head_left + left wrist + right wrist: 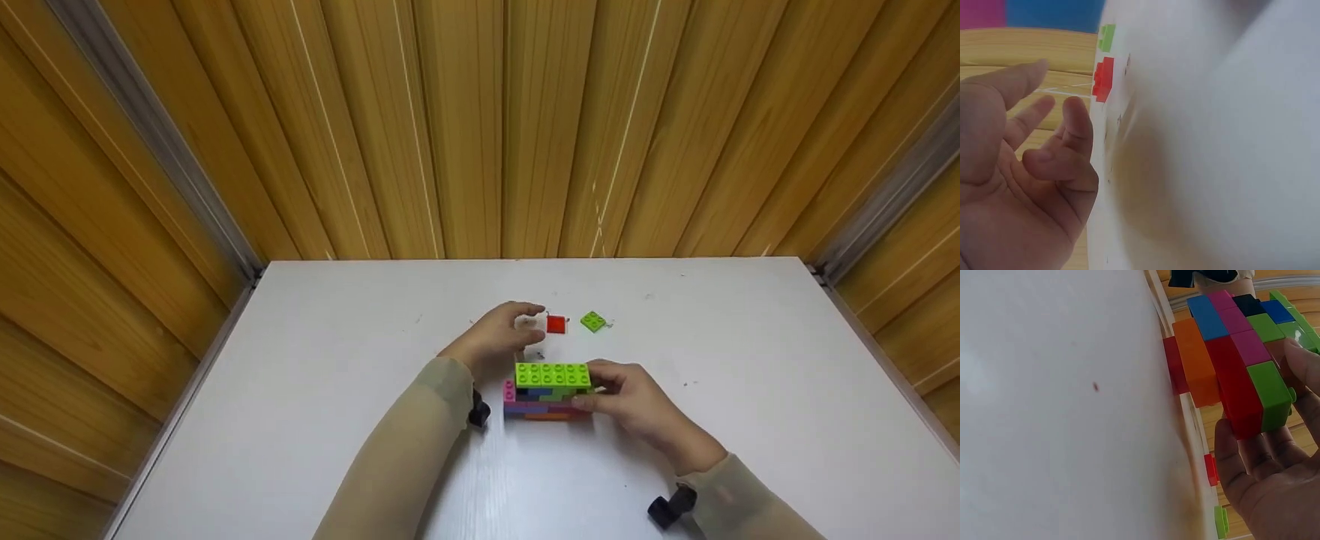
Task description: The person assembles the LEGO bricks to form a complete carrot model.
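Observation:
A block of stacked toy bricks (553,375) is in the middle of the head view, topped by a lime-green studded layer. Red, orange, blue, pink and green bricks form its layers in the right wrist view. My right hand (637,397) grips its right end, thumb on the near side and fingers behind. My left hand (496,334) hovers behind the block, thumb and fingers apart, holding nothing. Just right of its fingertips lies a loose red brick (556,324), not touched. Farther right is a small lime-green brick (592,322) with studs up.
The white table (360,337) bears small dark specks. Wood-patterned panels (465,127) rise behind it and at both sides. A black wrist-worn device (478,411) sits at the left cuff, another (671,507) at the right cuff.

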Action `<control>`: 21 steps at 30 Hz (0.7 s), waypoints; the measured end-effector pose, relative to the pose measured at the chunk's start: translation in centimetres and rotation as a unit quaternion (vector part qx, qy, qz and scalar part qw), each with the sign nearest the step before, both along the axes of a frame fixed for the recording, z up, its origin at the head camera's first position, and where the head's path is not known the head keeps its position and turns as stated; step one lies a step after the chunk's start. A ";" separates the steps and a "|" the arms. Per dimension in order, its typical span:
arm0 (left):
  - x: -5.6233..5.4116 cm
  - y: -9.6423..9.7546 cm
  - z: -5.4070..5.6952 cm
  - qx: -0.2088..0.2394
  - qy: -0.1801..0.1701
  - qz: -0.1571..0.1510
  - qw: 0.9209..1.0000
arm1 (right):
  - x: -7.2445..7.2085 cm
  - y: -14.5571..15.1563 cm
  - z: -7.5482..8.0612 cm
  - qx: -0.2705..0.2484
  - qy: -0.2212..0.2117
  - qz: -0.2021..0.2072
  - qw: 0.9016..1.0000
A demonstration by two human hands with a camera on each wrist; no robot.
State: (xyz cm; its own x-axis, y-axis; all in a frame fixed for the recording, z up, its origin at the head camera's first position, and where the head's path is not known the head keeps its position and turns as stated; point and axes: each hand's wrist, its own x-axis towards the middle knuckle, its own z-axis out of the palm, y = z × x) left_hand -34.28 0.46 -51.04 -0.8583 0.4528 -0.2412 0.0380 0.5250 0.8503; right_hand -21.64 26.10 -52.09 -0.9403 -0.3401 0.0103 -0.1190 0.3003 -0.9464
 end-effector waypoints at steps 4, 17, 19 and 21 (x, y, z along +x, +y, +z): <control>-0.4 0.9 -0.1 -0.024 -0.008 -0.007 1.000 | 0.0 0.0 0.0 -0.006 -0.001 0.002 1.000; -1.4 2.5 -0.4 -0.123 0.096 -0.072 0.985 | 0.1 -0.2 0.1 -0.002 -0.002 0.000 1.000; -1.5 2.7 -0.6 -0.139 0.119 -0.071 0.981 | 0.1 -0.2 0.1 0.000 -0.004 -0.003 1.000; -1.5 2.8 -0.7 -0.150 0.138 -0.060 0.977 | 0.1 -0.2 0.1 0.002 -0.006 -0.005 1.000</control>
